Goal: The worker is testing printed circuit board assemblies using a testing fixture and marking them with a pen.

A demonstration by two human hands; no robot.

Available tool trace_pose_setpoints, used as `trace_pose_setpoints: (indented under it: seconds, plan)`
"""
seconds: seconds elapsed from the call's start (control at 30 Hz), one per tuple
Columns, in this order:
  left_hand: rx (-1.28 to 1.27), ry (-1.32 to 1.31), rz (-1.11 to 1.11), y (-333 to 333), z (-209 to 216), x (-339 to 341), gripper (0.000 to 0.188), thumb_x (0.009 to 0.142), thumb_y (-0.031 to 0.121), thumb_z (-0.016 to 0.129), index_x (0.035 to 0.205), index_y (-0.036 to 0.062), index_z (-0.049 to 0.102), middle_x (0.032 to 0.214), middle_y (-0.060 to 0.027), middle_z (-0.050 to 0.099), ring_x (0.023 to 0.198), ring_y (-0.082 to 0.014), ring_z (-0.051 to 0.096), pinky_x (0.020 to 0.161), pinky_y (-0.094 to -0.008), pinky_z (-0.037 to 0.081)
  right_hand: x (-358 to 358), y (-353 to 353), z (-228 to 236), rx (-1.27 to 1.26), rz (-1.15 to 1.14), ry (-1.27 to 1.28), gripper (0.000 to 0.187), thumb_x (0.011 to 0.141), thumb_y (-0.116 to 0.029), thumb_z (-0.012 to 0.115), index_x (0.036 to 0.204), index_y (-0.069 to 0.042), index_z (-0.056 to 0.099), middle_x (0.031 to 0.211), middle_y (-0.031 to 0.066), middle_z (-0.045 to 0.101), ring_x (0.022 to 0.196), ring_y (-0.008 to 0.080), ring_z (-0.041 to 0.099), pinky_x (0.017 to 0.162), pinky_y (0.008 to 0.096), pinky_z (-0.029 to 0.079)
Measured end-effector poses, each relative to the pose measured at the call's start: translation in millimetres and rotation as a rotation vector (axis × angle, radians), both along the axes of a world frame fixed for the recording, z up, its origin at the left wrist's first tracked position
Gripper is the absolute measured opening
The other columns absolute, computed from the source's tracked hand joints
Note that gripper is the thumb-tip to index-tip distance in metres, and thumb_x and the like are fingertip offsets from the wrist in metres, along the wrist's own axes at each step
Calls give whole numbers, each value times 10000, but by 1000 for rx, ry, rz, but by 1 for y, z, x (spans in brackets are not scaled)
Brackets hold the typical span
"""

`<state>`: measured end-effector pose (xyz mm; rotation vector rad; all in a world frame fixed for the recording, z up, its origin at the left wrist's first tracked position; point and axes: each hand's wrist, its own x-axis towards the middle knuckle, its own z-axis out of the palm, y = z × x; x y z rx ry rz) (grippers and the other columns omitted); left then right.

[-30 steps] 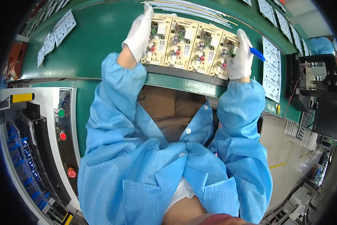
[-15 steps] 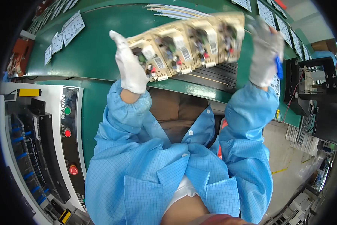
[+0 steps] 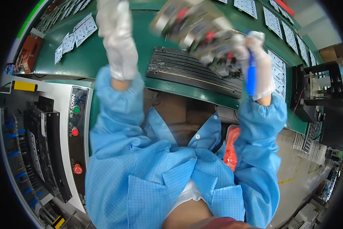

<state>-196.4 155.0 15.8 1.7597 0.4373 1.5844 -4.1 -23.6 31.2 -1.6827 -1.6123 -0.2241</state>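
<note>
My right hand (image 3: 262, 66), in a white glove, grips the right end of a circuit board panel (image 3: 202, 30). The panel is blurred and tilted, its parts turned toward me, with its left end raised toward the top of the view. A blue pen-like tool (image 3: 251, 74) is also held upright against that palm. My left hand (image 3: 118, 42), gloved too, is raised to the left, apart from the panel. Its fingers are smeared by motion and partly cut off at the top edge. Below the panel, a black grooved fixture (image 3: 190, 74) lies on the green bench.
White printed cards (image 3: 77, 34) lie at the left of the green bench (image 3: 56, 59), and more sheets (image 3: 272, 21) run along the right. A machine panel with buttons (image 3: 79, 133) stands at my left. A black frame device (image 3: 326, 86) stands right. A red-orange object (image 3: 231, 149) shows beside my right arm.
My left hand has come away from the panel, moving left and up. The panel has swung to a steeper tilt, and my right hand now grips its right end.
</note>
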Motion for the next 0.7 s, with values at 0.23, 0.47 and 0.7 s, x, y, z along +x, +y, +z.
trace_pose_setpoints:
  seconds: [0.23,0.47,0.7]
  plan:
    - [602,1293,-414,-7,10,14,394,901,490,505,938,124,647,728,-130,653,654,-330,636,575,-449,512,-15,-4,-6,-435,109,-492,137,876,-181,608,912,-67,542,657,135,592,586,322,611,516,413,467]
    - [1085,964,-222,-40,4,9,390,877,499,515,793,139,639,516,-45,555,456,-230,578,424,-343,458,-16,-49,-2,-346,76,-484,155,875,-195,598,933,-74,522,563,89,566,514,263,613,452,377,472]
    - [571,1202,-616,70,-31,37,378,982,304,381,1247,103,562,1080,-187,611,999,-392,554,933,-429,445,21,44,-35,-533,-57,-151,266,950,-284,520,1051,-41,557,806,235,634,798,427,624,686,471,490]
